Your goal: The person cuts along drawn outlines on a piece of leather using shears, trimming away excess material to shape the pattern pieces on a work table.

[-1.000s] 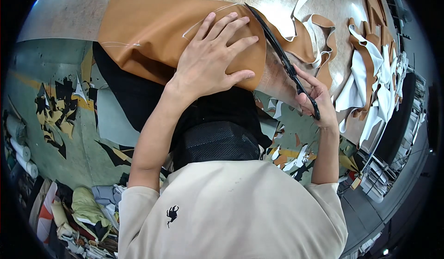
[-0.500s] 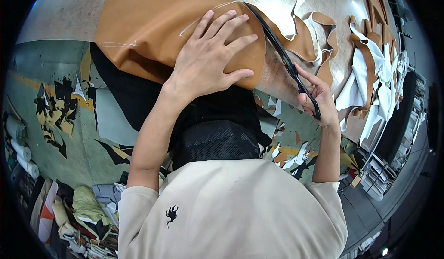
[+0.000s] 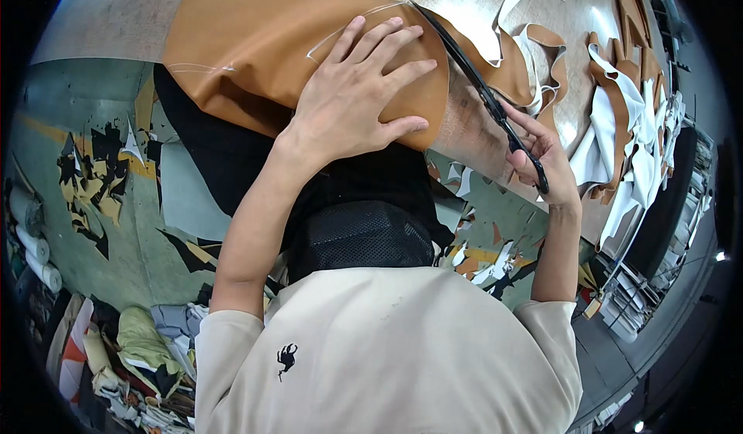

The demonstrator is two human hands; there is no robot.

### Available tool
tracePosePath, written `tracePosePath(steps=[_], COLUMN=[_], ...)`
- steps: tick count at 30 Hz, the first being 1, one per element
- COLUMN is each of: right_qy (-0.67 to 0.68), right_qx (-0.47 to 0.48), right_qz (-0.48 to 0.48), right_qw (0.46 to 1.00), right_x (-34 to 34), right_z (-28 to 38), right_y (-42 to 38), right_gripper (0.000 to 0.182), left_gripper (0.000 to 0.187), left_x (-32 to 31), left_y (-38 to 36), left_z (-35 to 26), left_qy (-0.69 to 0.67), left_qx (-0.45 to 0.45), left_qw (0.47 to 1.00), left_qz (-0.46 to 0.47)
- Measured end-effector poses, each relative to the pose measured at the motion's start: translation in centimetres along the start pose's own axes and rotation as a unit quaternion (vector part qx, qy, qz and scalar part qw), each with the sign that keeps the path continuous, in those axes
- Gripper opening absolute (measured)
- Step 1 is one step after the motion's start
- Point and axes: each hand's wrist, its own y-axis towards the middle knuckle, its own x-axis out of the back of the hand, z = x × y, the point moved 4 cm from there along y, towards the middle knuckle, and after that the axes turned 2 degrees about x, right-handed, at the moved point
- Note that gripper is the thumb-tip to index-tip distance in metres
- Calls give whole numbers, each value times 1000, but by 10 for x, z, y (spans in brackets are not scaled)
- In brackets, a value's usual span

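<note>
A tan leather-like sheet (image 3: 255, 35) with white chalk lines lies over the table edge, its near side folded and drooping. My left hand (image 3: 360, 85) is spread flat on it, fingers apart, beside a chalked corner. In my right hand (image 3: 542, 155) is a pair of long black scissors (image 3: 484, 89), gripped by the handles. Their blades reach up and left along the sheet's right edge, with the tips at the upper chalk line. A narrow tan strip (image 3: 507, 70) with a white underside curls away to the right of the blades.
More tan and white offcuts (image 3: 627, 132) are heaped at the table's right end. The wooden table (image 3: 108, 27) runs across the top. Dark and yellow scraps (image 3: 93, 186) litter the green floor on the left, near stacked rolls and folded materials (image 3: 147, 341).
My right hand has shifted slightly right and down with the scissors, whose handles swing outward. My left hand stays flat on the sheet, nearly unmoved.
</note>
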Motion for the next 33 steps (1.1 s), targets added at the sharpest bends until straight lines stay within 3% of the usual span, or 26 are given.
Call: tracePosePath(steps=[8, 10, 33], right_qy=[-31, -38, -80], right_qx=[-37, 11, -5], right_qz=[8, 1, -17], right_qw=[999, 999, 997], right_x=[5, 2, 12], right_z=[5, 9, 9], right_y=[6, 7, 8], right_gripper=[94, 93, 97], left_gripper=[68, 68, 67], left_x=[1, 0, 1], left_y=[0, 0, 1], left_z=[0, 0, 0], left_qy=[7, 4, 4], left_qx=[3, 0, 0], left_qw=[1000, 1000, 1000], left_qz=[3, -3, 1])
